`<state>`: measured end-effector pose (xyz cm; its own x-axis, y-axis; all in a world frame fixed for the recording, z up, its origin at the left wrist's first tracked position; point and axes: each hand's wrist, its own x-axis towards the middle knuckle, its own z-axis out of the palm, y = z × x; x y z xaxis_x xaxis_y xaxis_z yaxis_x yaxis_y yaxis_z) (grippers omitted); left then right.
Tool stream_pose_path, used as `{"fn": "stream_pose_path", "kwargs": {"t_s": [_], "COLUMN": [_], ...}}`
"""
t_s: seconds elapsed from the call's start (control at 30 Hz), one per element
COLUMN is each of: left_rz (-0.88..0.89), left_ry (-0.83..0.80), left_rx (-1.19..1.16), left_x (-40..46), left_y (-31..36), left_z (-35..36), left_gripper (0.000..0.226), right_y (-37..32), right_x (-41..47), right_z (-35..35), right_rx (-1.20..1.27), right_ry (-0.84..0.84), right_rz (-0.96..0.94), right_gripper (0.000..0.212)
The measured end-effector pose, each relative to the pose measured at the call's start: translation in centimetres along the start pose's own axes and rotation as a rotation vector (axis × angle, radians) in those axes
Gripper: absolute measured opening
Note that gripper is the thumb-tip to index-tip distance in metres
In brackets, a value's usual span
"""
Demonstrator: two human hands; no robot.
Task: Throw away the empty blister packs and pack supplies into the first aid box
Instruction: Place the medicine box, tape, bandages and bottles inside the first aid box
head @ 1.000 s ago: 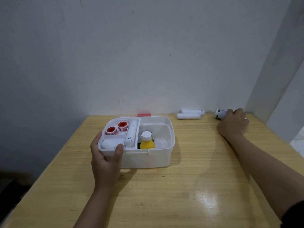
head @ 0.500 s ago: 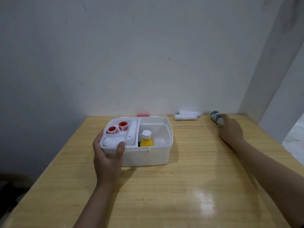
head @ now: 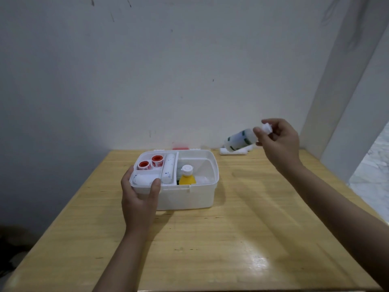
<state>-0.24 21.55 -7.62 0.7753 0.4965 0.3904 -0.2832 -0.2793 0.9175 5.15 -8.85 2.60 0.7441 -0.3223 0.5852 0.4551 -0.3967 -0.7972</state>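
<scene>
Head view: right hand [head: 279,142] raised, gripping bottle [head: 240,140].

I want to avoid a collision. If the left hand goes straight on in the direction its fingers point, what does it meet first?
The left hand already grips the near-left corner of the first aid box, thumb over the rim. Pushing on, it would press that wall first, probably sliding the box toward the wall behind.

Pale wooden table [head: 242,239] against the wall, bearing an open white first aid box [head: 189,197] and white rolls [head: 232,152] behind it.
</scene>
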Motion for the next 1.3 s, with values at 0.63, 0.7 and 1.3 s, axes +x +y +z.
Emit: {"fn": "stream_pose_path", "kwargs": {"t_s": [0.63, 0.7, 1.3], "left_rz": [0.005, 0.012, 0.017], "left_ry": [-0.026, -0.024, -0.018], "left_rx": [-0.017, -0.022, -0.034], "left_x": [0.0, 0.0, 0.1], "left_y": [0.4, 0.4, 0.2], "left_z": [0.0, 0.0, 0.4], "left_gripper": [0.08, 0.081, 0.077], "right_y": [-2.4, -2.0, 14.8], "right_x": [-4.1, -4.3, 3.6], "right_z": [6.7, 6.5, 5.1], "right_rx": [-0.285, -0.244, -0.777], "right_ry": [-0.657, -0.693, -0.36], "right_rz": [-0.116, -0.095, 0.181], "right_gripper": [0.03, 0.027, 0.043]}}
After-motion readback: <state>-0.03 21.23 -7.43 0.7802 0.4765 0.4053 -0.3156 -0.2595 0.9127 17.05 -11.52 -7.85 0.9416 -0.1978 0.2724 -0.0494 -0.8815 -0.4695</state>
